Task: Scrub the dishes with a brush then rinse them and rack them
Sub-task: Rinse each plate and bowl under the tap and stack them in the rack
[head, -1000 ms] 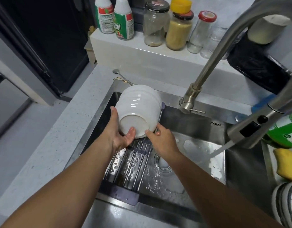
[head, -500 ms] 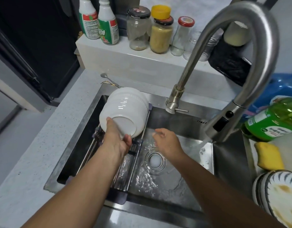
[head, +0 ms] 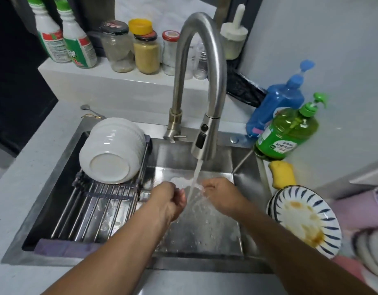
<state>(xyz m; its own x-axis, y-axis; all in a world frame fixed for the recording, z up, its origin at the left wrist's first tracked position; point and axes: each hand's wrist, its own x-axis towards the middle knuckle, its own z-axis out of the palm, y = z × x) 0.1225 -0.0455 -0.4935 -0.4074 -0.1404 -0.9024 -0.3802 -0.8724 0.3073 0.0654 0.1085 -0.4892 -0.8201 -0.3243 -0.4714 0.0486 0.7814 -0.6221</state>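
Observation:
A stack of white ribbed bowls (head: 112,150) leans bottom-out on the roll-up rack (head: 94,207) over the left side of the sink (head: 196,220). Water runs from the tap (head: 201,86) into the basin. My left hand (head: 171,198) and my right hand (head: 221,195) are under the stream on either side of it, fingers loosely curled, holding nothing. A stack of blue-striped plates (head: 305,218), the top one stained with sauce, sits on the counter to the right of the sink. No brush is in view.
A yellow sponge (head: 282,173), a green soap bottle (head: 288,130) and a blue bottle (head: 277,103) stand right of the sink. Jars (head: 146,50) and bottles (head: 77,43) line the back ledge. A spoon (head: 89,110) lies behind the rack.
My left hand let go of the white bowls, which now rest on the rack. Both hands moved right, under the running water. The view shifted right, showing the dirty plates.

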